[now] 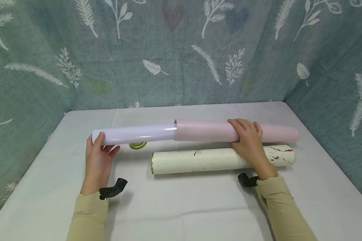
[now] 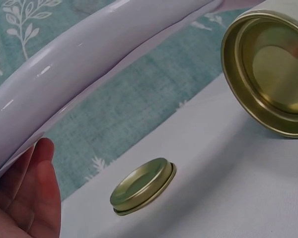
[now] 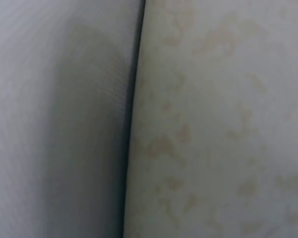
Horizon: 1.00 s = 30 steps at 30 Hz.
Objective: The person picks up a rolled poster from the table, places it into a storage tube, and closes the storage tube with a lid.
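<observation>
Two bare hands (image 1: 98,162) (image 1: 249,142), two black wrist devices (image 1: 112,190) (image 1: 247,180), one glossy lilac roll (image 1: 135,134), one pale-pink roll (image 1: 205,131), one cream printed tube (image 1: 196,161), one round gold metal lid (image 2: 143,186).

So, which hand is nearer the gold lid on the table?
Left. The left hand sits just left of the gold lid, gripping the white roll; the right hand is farther off, right of the lid, on the pink roll.

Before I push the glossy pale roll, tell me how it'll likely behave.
The glossy pale roll may slide easily, given its bright highlights. It looks fairly bendable: a thin loose edge runs along it, so it might spring open.
</observation>
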### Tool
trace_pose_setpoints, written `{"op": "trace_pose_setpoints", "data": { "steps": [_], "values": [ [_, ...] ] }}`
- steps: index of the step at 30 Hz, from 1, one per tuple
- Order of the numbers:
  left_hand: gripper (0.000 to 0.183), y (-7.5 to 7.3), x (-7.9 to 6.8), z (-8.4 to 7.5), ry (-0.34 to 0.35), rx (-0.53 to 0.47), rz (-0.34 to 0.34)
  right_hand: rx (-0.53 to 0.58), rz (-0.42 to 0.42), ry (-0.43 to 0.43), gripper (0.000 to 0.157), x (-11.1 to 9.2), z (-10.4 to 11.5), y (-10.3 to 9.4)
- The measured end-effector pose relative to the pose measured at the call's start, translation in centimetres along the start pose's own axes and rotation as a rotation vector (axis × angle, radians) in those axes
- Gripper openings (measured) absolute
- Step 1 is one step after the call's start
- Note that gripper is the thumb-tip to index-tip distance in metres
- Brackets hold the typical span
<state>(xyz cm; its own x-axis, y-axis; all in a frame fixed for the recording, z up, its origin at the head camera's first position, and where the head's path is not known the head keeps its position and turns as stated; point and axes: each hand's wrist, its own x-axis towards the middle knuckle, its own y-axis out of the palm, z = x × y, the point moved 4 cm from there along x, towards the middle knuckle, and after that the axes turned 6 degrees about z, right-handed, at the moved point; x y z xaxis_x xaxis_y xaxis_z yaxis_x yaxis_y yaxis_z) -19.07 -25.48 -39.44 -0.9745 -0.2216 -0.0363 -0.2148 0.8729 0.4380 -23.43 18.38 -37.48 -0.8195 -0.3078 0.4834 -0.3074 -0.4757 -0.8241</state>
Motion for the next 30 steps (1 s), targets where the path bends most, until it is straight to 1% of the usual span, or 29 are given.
{"op": "trace_pose_setpoints", "data": {
  "steps": [3, 8, 15, 17, 23, 30],
  "values": [
    [0.058, -0.15, -0.18, -0.02, 0.0, 0.023, 0.007, -0.003, 0.01, 0.0, 0.067, -0.06, 0.15, 0.29],
    [0.057, -0.35, -0.42, -0.03, 0.006, 0.034, 0.028, -0.007, 0.02, -0.005, 0.068, -0.26, 0.25, 0.57],
    [0.054, 0.05, -0.25, -0.29, 0.04, 0.025, 0.059, -0.018, 0.011, -0.003, 0.068, -0.05, 0.07, 0.11],
    [0.054, 0.14, -0.21, -0.3, 0.046, 0.012, 0.058, -0.017, 0.005, -0.005, 0.068, -0.07, 0.01, 0.03],
    [0.054, 0.19, -0.32, -0.32, 0.056, 0.017, 0.05, -0.013, 0.002, -0.012, 0.068, -0.16, 0.0, -0.02],
    [0.05, 0.27, -0.38, -0.22, 0.058, 0.021, 0.07, -0.009, -0.002, -0.018, 0.066, -0.21, 0.1, -0.02]
  ]
}}
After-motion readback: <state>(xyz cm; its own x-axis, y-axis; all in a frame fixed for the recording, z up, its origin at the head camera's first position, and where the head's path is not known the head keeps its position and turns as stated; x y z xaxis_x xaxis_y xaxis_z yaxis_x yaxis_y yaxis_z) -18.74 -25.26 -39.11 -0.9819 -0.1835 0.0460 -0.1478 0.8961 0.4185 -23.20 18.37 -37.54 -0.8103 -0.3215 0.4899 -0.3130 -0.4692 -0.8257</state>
